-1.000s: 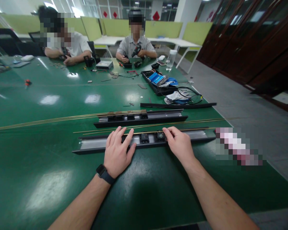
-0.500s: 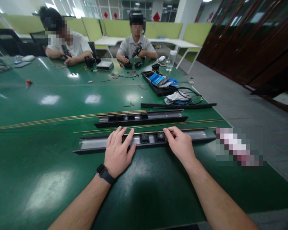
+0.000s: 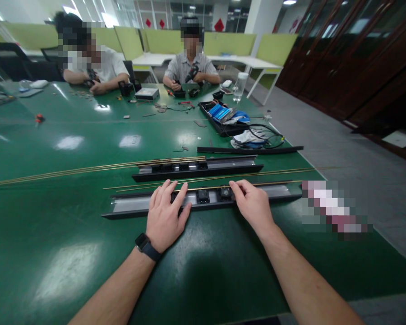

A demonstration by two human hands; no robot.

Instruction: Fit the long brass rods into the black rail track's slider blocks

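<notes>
A long black channel [image 3: 128, 206] with a pale inner floor lies crosswise before me. Small black blocks [image 3: 203, 195] sit inside it. My left hand [image 3: 165, 216], wearing a dark watch, rests over its left-middle part with the fingers spread, hiding part of the inside. Along the far edge of the channel runs a thin brass rod [image 3: 208, 188]. My right hand [image 3: 255, 205] pinches this rod between thumb and forefinger, just right of the rightmost block [image 3: 225, 193]. More thin brass rods [image 3: 270, 172] lie just behind.
Behind is a second black channel [image 3: 230, 167] with brass rods [image 3: 71, 170] reaching left. A black strip [image 3: 250, 150], cables [image 3: 270, 133] and a black tray [image 3: 208, 110] with blue items lie farther back. Two people sit across the green table [image 3: 71, 271]; one holds a power drill [image 3: 191, 73].
Both hands keep practically the same pose on the channel and rod. The whole view has shifted very slightly.
</notes>
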